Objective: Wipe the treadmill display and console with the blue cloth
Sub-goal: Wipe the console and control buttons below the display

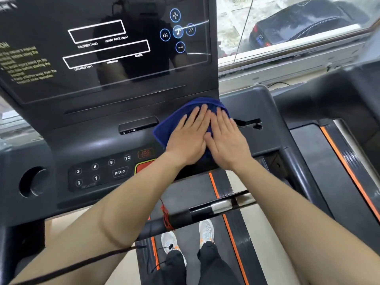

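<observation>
- Left hand (188, 140) and right hand (226, 140) lie flat, side by side, fingers extended, pressing the blue cloth (176, 122) onto the console (92, 140).
- Display (102, 48) stands beyond, dark and reflective.
- Keypad (98, 173) lies left of the hands.

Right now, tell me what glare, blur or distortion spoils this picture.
Head view: the glossy display mirrors the person and window light, dimming its labels; the wide lens bows the console edges; the far-left warning text is smeared; both hands on the cloth look sharp.
</observation>
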Tool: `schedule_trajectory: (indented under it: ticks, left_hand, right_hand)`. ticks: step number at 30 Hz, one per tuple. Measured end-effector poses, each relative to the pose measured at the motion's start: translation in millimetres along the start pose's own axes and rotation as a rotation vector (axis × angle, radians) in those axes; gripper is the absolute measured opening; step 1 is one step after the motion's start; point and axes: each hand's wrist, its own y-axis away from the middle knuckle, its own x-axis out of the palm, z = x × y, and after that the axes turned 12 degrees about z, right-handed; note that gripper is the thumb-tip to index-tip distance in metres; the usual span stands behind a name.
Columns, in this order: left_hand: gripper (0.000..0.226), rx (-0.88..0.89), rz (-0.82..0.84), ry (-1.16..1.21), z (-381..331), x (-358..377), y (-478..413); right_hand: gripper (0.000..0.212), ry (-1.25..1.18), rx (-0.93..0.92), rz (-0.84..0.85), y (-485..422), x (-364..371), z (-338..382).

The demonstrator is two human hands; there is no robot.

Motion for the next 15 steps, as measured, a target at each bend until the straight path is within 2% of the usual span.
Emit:
schedule_trajectory:
  ticks: [3, 9, 12, 15]
  left_hand:
    - [0.061, 0.041, 0.008, -0.006, -22.5, 3.0, -6.4]
    - [0.063, 0.225, 0.063, -0.060, -31.0, 31.0, 53.8]
    - [0.058, 0.239, 0.066, -0.017, -22.8, 19.5, 36.1]
    - [0.057, 0.157, 0.063, 0.036, -16.8, -1.8, 2.8]
  right_hand:
    - [0.068, -0.074, 0.022, -0.017, 19.0, 3.7, -16.7]
    - [0.070, -0.110, 0.025, -0.010, 89.5, 32.5, -1.6]
    - [0.071, -0.216, 0.056, -0.039, 75.3, 27.8, 1.8]
    - [0.065, -0.279, 0.063, -0.038, 31.2, 9.4, -1.5]
